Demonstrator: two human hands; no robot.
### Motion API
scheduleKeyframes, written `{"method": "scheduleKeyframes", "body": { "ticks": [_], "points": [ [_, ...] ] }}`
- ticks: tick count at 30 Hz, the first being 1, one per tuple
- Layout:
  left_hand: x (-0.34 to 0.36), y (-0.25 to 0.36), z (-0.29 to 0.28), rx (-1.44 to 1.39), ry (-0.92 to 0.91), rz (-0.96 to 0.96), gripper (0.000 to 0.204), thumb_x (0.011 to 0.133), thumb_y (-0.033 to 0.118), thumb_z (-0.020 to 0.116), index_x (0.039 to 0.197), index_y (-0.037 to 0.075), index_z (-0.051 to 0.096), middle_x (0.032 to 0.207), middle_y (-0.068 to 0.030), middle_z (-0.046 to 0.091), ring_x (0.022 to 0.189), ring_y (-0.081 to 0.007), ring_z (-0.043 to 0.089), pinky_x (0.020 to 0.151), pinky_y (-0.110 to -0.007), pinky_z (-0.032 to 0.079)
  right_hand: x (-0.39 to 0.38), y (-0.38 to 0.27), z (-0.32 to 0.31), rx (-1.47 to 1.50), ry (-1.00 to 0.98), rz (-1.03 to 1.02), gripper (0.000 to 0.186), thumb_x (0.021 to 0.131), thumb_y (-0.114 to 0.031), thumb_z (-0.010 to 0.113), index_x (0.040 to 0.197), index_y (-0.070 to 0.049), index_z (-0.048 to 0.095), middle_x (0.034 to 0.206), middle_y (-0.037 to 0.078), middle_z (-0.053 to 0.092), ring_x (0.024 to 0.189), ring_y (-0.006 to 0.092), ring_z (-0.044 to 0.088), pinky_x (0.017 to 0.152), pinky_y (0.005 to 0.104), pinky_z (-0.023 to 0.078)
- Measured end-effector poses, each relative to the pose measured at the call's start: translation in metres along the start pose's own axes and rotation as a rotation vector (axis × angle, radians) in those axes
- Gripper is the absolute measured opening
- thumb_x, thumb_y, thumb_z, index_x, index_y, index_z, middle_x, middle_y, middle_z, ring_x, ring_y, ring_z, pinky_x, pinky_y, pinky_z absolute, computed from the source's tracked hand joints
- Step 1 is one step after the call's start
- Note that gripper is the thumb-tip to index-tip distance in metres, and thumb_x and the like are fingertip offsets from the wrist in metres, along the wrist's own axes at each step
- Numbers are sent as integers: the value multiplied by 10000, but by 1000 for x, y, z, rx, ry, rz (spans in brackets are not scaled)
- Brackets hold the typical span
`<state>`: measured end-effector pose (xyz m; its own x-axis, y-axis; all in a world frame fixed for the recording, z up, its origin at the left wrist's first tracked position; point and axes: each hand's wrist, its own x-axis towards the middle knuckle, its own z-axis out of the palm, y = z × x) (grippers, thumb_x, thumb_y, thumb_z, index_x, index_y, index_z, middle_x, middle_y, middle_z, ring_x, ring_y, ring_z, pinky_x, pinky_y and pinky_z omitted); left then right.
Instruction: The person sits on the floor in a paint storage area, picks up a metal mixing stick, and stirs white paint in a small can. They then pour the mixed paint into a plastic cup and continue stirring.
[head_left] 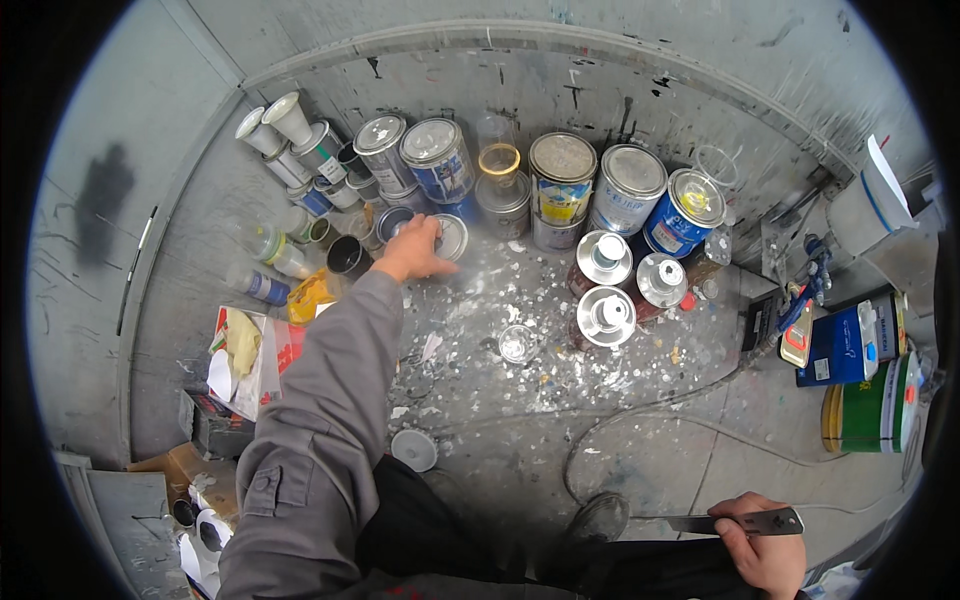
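My left hand (412, 250) reaches to the row of cans, its fingers and thumb curled round the side of a small round can (453, 238) with a pale silvery top. An uncapped dark cup (348, 257) stands just left of that wrist, and a blue-labelled paint can (437, 160) is behind the hand. At the lower right, my right hand (768, 548) is closed on a flat, dark blade-like tool (765, 522) with holes in its end. The tool points left, above my leg.
Paint cans (628, 190) line the back wall. Several silver-topped bottles (606, 316) stand right of centre. A clear cup (517, 344) and a white lid (414, 450) are on the paint-flecked floor. A cable (600, 428) curves toward green and blue tins (872, 400). Boxes (205, 425) sit left.
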<state>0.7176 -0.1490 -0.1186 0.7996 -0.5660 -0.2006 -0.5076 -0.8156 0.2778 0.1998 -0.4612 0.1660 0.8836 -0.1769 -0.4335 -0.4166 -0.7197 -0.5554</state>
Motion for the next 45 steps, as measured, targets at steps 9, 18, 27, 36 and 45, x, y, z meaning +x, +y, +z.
{"method": "scheduleKeyframes", "body": {
  "ticks": [9,18,27,36,45],
  "points": [
    [-2,16,12,56,168,-31,725,657,406,961,1150,63,554,1274,-190,564,1189,-438,582,983,-506,515,-1,5,3,59,43,-35,187,1057,-158,619,1129,-8,703,947,193,717,860,356,707,762,408,545],
    [-20,38,-25,-53,147,162,660,638,322,911,1150,86,569,1342,-184,530,1235,-425,532,1015,-479,494,-3,10,13,-26,157,7,135,905,-108,734,1012,-40,780,838,135,712,724,308,706,680,380,550],
    [-48,168,-174,-183,432,607,654,634,257,906,1157,72,561,1491,-214,488,1397,-390,492,1139,-449,427,4,17,4,-24,95,-72,146,932,-217,752,1020,-106,787,888,96,742,775,348,715,688,396,566],
    [18,303,-188,-83,401,610,641,699,348,869,1197,65,584,1330,-188,556,1256,-371,557,1030,-444,487,13,35,0,-37,111,-122,141,943,-243,748,997,-118,784,895,92,745,774,344,716,682,398,561],
    [-24,240,-207,-39,97,635,657,673,304,913,1177,60,570,1175,-146,580,1098,-316,580,921,-418,500,14,43,2,-53,65,-129,139,937,-241,746,996,-120,778,895,93,742,787,346,712,676,415,563]
  ]
}}
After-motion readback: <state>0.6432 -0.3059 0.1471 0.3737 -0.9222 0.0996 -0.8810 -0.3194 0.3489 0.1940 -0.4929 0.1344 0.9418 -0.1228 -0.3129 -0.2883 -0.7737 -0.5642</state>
